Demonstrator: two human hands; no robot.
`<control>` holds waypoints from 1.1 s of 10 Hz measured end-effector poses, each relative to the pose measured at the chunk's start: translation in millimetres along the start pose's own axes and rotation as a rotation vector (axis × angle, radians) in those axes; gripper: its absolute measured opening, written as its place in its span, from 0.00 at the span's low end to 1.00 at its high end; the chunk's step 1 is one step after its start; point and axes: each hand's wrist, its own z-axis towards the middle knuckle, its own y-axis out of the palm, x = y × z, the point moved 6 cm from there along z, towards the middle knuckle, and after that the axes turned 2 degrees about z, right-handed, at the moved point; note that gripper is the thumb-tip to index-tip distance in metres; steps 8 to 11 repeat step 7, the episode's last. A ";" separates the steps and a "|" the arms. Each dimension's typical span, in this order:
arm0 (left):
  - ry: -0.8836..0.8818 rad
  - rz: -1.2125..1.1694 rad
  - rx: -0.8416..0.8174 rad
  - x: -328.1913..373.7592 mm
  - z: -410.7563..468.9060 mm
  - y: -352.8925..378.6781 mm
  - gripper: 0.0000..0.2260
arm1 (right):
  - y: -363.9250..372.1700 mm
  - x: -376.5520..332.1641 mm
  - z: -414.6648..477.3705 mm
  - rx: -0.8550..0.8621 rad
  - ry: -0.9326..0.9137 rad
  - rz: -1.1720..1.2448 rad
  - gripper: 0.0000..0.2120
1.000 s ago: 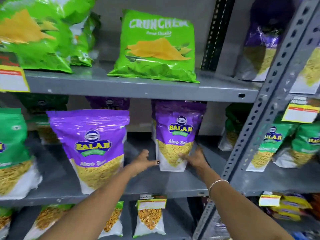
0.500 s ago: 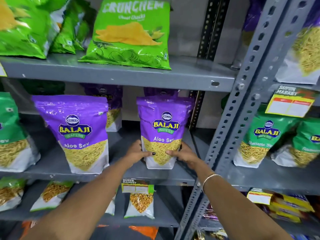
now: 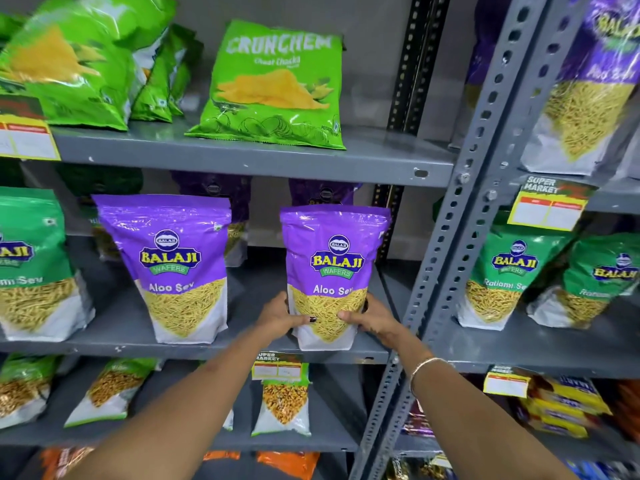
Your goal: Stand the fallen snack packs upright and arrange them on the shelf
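Purple glossy Aloo Sev snack pouch (image 3: pixel 334 271): upright at front edge of grey metal middle shelf (image 3: pixel 242 344). Left hand (image 3: pixel 280 317) and right hand (image 3: pixel 372 318) fingers clasp its lower sides. Advice: square base flat, face label forward, release gently.

Grey metal middle shelf (image 3: pixel 242 344) in front of you: two purple Aloo Sev packs upright at its front edge, left one (image 3: pixel 173 268) and right one (image 3: pixel 334 275), a green pack (image 3: pixel 31 265) at far left. Upper shelf (image 3: pixel 249 157) carries green chip bags (image 3: pixel 273 84).
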 end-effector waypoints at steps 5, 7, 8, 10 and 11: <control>0.012 0.186 0.018 35.4 -28.8 1.8 0.28 | 1.1 2.4 -0.3 0.039 0.061 -0.004 0.33; 0.349 0.429 0.442 68.3 -59.0 -38.1 0.37 | -12.3 -44.8 -26.4 0.580 -0.211 -0.288 0.43; 0.349 0.429 0.442 68.3 -59.0 -38.1 0.37 | -12.3 -44.8 -26.4 0.580 -0.211 -0.288 0.43; 0.349 0.429 0.442 68.3 -59.0 -38.1 0.37 | -12.3 -44.8 -26.4 0.580 -0.211 -0.288 0.43; 0.349 0.429 0.442 68.3 -59.0 -38.1 0.37 | -12.3 -44.8 -26.4 0.580 -0.211 -0.288 0.43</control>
